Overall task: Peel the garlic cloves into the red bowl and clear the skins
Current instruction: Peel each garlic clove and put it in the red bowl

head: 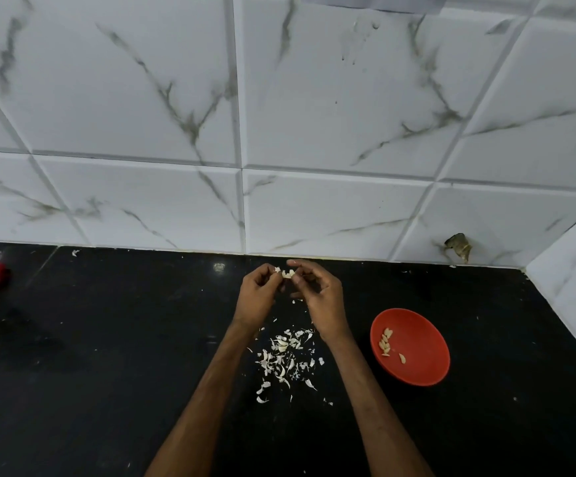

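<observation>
Papery white skin clings to the garlic clove [287,273] I see pinched between both hands — left hand [258,293] and right hand [321,297], fingertips curled on it. I'd strip it over the skins [284,356] at six o'clock, then drop it in the red bowl [417,370] at four o'clock.

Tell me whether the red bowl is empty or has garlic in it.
Not empty. The red bowl holds a few peeled cloves clustered at its left side, one lying apart; most of its inside is bare.
</observation>
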A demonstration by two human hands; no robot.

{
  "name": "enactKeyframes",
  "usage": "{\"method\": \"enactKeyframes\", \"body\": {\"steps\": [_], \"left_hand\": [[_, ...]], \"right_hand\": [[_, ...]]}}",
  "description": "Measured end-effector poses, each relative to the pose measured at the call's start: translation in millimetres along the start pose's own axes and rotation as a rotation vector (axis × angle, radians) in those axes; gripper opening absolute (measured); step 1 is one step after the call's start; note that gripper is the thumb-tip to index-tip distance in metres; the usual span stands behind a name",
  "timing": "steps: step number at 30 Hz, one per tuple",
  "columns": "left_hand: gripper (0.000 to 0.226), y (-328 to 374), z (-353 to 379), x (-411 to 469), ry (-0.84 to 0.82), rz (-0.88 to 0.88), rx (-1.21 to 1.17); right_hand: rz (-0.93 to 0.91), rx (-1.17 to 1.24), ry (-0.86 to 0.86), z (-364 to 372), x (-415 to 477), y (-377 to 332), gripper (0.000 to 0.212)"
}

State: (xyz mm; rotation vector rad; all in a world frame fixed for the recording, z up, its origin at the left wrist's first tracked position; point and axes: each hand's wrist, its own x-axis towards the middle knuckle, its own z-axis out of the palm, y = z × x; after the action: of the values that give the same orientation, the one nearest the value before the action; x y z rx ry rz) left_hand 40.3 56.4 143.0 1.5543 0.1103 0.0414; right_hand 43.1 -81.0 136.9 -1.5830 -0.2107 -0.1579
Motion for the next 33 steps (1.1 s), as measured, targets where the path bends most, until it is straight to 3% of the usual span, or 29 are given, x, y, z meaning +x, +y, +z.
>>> {"method": "enactKeyframes", "body": {"steps": [6,13,17,23,28,33], "left_hand": [[0.029,-7.1,-1.8,3.1,0.053,0.002,0.065],[0.029,-32.6,-15.1,5.2,0.079,0.021,0.729],[0.019,-43.6,-15.1,5.2,0.051,0.040,0.896],[0.018,-40.6,-3.3,2.7,0.015,0.033,0.856],[0.012,-28.0,6.7,1.8,0.099,0.096,0.707],[0.054,-8.1,7.0,1.9,0.206,0.130,0.688]], "right_hand": [[0.131,0.187,0.042,0.6,-3.2,0.0,0.020],[0.180,0.335,0.079,-2.6,-0.2,-2.8,0.016],[0.173,0.379,0.075,-3.8,-0.7,-3.3,0.015],[0.238,0.461,0.132,-6.4,1.4,-4.3,0.022],[0.223,0.427,0.153,-14.4,-0.7,-5.4,0.020],[0.142,0.396,0.202,-18.7,-0.9,-11.8,0.019]]}}
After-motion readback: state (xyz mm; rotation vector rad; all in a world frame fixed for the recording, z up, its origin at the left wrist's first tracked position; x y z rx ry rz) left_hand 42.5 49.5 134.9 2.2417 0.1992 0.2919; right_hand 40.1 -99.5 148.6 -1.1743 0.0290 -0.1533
